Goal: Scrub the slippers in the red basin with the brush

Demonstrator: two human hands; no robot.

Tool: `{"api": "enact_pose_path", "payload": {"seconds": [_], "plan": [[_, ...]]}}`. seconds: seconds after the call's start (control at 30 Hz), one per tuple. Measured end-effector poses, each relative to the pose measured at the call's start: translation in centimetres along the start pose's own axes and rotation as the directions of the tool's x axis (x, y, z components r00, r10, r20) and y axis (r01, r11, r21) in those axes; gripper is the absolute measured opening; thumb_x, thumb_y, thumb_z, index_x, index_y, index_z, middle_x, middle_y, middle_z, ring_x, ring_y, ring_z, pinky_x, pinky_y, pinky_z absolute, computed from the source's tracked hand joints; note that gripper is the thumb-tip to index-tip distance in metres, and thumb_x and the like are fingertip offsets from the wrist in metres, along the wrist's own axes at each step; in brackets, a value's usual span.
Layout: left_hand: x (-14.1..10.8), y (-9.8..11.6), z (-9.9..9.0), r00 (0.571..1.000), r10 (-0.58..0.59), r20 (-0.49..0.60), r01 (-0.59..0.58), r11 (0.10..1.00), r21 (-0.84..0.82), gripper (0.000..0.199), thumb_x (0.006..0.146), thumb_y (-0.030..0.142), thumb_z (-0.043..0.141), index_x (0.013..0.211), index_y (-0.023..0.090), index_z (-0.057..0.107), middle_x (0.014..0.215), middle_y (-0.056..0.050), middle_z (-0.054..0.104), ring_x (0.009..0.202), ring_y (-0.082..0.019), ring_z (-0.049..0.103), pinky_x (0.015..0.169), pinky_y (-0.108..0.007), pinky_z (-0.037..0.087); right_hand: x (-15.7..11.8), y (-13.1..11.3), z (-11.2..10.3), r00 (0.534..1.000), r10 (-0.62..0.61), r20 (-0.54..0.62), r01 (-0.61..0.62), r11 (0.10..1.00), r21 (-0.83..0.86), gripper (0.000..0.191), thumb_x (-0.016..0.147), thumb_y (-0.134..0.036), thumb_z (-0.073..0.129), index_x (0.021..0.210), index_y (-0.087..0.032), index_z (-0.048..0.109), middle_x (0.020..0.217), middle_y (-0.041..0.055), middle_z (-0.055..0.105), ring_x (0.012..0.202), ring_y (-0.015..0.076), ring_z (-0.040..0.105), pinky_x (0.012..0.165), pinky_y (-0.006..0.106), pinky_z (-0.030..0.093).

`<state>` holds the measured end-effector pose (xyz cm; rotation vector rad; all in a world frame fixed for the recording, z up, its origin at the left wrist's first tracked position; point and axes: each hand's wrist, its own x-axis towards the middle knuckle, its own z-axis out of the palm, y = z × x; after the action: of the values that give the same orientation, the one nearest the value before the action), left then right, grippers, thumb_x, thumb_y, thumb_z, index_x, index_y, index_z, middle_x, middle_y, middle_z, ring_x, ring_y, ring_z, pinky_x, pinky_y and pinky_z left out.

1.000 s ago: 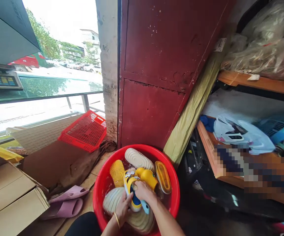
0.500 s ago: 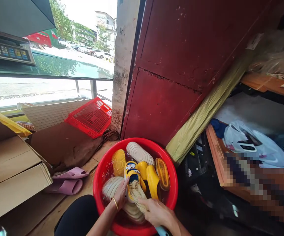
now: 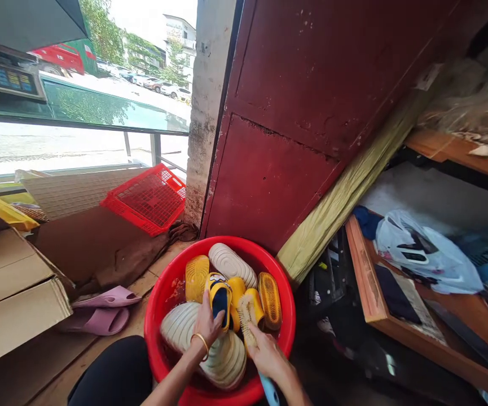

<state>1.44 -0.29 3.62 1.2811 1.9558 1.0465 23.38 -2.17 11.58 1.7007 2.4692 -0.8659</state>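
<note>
A red basin [image 3: 155,344] in front of me holds several shoes in water. My left hand [image 3: 208,321] grips a small yellow slipper with a dark blue inside [image 3: 221,293], its fingers around the near end. In my right hand [image 3: 264,351] is a scrubbing brush [image 3: 249,316] with pale bristles and a blue handle; it is just right of the slipper, apart from it. Around them lie a white shoe sole [image 3: 232,265], a yellow sole [image 3: 197,277], another yellow sole [image 3: 270,299] and pale ridged shoes [image 3: 180,327].
Pink slippers [image 3: 104,310] and a cardboard box [image 3: 19,316] are on the floor to the left. A red plastic crate [image 3: 148,200] leans near the wall. Behind the basin stands a dark red door [image 3: 269,175]. Wooden shelves [image 3: 368,282] with a plastic bag [image 3: 427,251] are at the right.
The brush has come off the yellow slipper and moved to its right. My left hand has turned and lifted the slipper, so its opening faces me. The view has shifted slightly.
</note>
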Motion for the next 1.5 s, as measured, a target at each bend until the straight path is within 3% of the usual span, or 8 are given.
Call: {"api": "enact_pose_path", "payload": {"seconds": [0.2,0.4,0.5,0.63,0.83,1.0,1.23,1.5], "plan": [[2.1,-1.2,-3.2,0.993,-0.027,0.118,-0.022,0.918,0.396,0.074,0.087,0.033,0.059,0.155,0.01,0.042,0.149,-0.026,0.057,0.142,-0.041,0.048,0.119,-0.058,0.032,3.2,-0.6,3.8,1.0,0.026,0.0,-0.026,0.989,-0.148,0.07,0.09,-0.004,0.043,0.158,-0.019,0.051,0.145,0.0157,0.066,0.138,0.031,0.059,0.115,0.042,0.044],[2.4,-1.5,-1.3,0.986,-0.103,0.133,0.015,0.84,0.543,0.078,0.091,0.033,0.053,0.162,0.009,0.03,0.151,-0.026,0.056,0.147,-0.042,0.043,0.12,-0.062,0.027,4.9,-1.7,4.5,0.998,0.047,0.047,-0.039,0.986,-0.161,0.066,0.09,-0.002,0.039,0.15,-0.021,0.06,0.136,0.0153,0.072,0.133,0.0292,0.064,0.111,0.043,0.046],[2.4,-1.0,-0.3,0.991,-0.102,0.092,0.033,0.826,0.562,0.08,0.092,0.032,0.053,0.164,0.01,0.025,0.155,-0.026,0.052,0.151,-0.043,0.036,0.121,-0.064,0.023,5.2,-2.2,4.9,0.997,0.063,0.042,-0.056,0.986,-0.157,0.067,0.091,-0.003,0.04,0.153,-0.022,0.057,0.137,0.0154,0.071,0.134,0.0289,0.063,0.112,0.042,0.045],[1.5,-1.1,-0.8,0.996,-0.05,0.071,0.002,0.831,0.556,0.074,0.095,0.031,0.049,0.163,0.008,0.028,0.152,-0.025,0.056,0.146,-0.04,0.045,0.123,-0.06,0.023,4.9,-2.5,4.0,0.997,0.053,0.052,-0.047,0.992,-0.116,0.065,0.091,-0.008,0.045,0.153,-0.021,0.056,0.14,0.0148,0.07,0.133,0.0284,0.064,0.112,0.039,0.047],[0.3,-2.4,-2.3,0.998,0.016,0.061,-0.045,0.865,0.5,0.062,0.102,0.027,0.029,0.159,0.003,0.035,0.152,-0.023,0.056,0.148,-0.034,0.046,0.125,-0.052,0.027,1.4,-2.3,0.7,0.996,-0.085,-0.012,0.086,0.982,0.171,0.067,0.089,-0.016,0.048,0.156,-0.017,0.052,0.155,0.0093,0.057,0.145,0.0222,0.052,0.119,0.032,0.038],[-0.3,-3.1,-2.7,0.997,0.028,0.075,-0.059,0.892,0.449,0.061,0.101,0.023,0.028,0.161,0.015,0.038,0.155,-0.016,0.055,0.152,-0.033,0.042,0.125,-0.055,0.028,-0.1,-4.0,1.0,0.973,-0.188,0.131,0.153,0.96,0.235,0.066,0.084,-0.017,0.054,0.149,-0.027,0.062,0.143,0.0039,0.069,0.133,0.025,0.063,0.108,0.029,0.047],[-0.7,-4.3,-2.9,0.982,0.035,0.183,-0.111,0.898,0.425,0.067,0.095,0.022,0.036,0.161,0.013,0.036,0.162,-0.014,0.047,0.154,-0.031,0.037,0.127,-0.051,0.027,5.3,-8.3,0.9,0.977,-0.143,0.156,0.154,0.986,-0.059,0.036,0.087,-0.016,0.055,0.116,-0.023,0.076,0.11,0.006,0.081,0.103,0.0231,0.073,0.085,0.026,0.05],[-1.0,-3.5,-3.6,0.951,-0.002,0.309,-0.139,0.891,0.432,0.076,0.089,0.023,0.041,0.164,0.01,0.028,0.17,-0.011,0.031,0.158,-0.033,0.027,0.131,-0.051,0.018,9.1,-10.0,1.3,0.995,-0.084,0.06,0.09,0.99,-0.111,0.044,0.097,-0.015,0.045,0.133,-0.021,0.067,0.126,0.0118,0.076,0.118,0.0266,0.069,0.098,0.034,0.048]]}}
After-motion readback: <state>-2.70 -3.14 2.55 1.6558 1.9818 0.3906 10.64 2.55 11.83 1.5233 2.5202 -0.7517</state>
